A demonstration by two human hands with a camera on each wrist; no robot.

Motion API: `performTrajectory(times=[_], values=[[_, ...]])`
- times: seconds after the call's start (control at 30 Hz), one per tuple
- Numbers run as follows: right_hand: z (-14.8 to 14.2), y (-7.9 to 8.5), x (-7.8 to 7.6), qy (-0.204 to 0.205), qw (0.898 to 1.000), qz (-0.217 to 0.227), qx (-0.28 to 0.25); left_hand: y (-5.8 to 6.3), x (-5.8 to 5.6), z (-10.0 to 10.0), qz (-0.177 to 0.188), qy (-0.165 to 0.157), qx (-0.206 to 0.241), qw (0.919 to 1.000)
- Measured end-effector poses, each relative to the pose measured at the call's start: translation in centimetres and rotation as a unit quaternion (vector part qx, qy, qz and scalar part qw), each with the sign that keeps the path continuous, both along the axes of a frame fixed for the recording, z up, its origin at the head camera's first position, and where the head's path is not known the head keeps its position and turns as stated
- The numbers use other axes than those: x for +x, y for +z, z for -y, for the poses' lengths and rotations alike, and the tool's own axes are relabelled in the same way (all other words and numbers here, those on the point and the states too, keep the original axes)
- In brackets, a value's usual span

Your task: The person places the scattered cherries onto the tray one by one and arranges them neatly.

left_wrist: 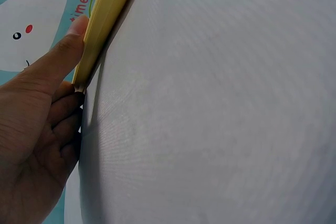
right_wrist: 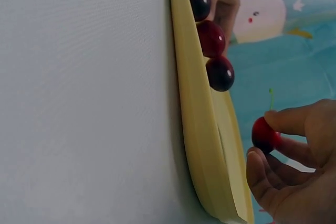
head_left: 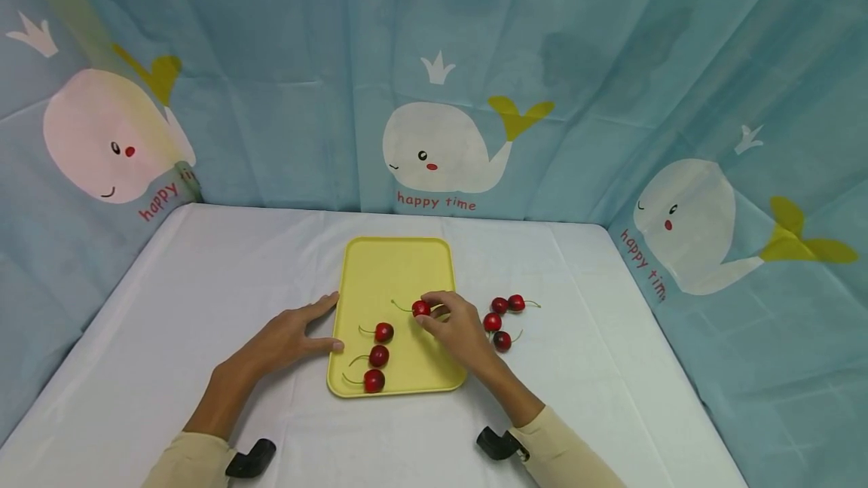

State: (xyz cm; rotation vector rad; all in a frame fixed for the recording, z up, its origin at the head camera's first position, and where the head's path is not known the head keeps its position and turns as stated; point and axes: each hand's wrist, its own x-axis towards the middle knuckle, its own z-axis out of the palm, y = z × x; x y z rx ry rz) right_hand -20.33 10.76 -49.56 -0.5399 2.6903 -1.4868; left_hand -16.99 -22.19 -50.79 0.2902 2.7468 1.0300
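Note:
A yellow tray lies on the white cloth, with three dark red cherries in a column near its lower left side. At the tray's left edge rests my left hand, thumb and index finger spread apart; its thumb touches the rim in the left wrist view. Over the tray's right half, my right hand pinches another cherry between thumb and fingertips. That cherry's green stem points left in the head view. In the right wrist view it is held apart from the tray.
Several more cherries lie on the white cloth right of the tray, close to the right hand. A blue curtain with whale prints stands behind and at both sides. Black wrist devices sit at the sleeves.

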Motion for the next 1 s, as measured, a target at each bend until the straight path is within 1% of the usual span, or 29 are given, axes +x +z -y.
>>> performTrajectory(times=[0.17,0.43,0.73,1.0], values=[[0.6,-0.4,-0.3,0.008,1.000,-0.007,0.003,-0.1,0.0,0.0,-0.004,0.000,0.002,1.0000],[1.6,-0.5,-0.7,0.025,0.999,-0.019,0.010,-0.2,-0.2,0.1,0.000,0.001,-0.007,1.0000],[2.8,-0.7,-1.1,0.028,0.999,0.009,0.018,-0.2,-0.2,0.0,0.009,0.005,-0.009,0.9999],[3.7,-0.9,-1.3,0.022,0.999,0.021,0.024,0.0,-0.2,-0.1,0.014,0.007,-0.010,0.9998]])
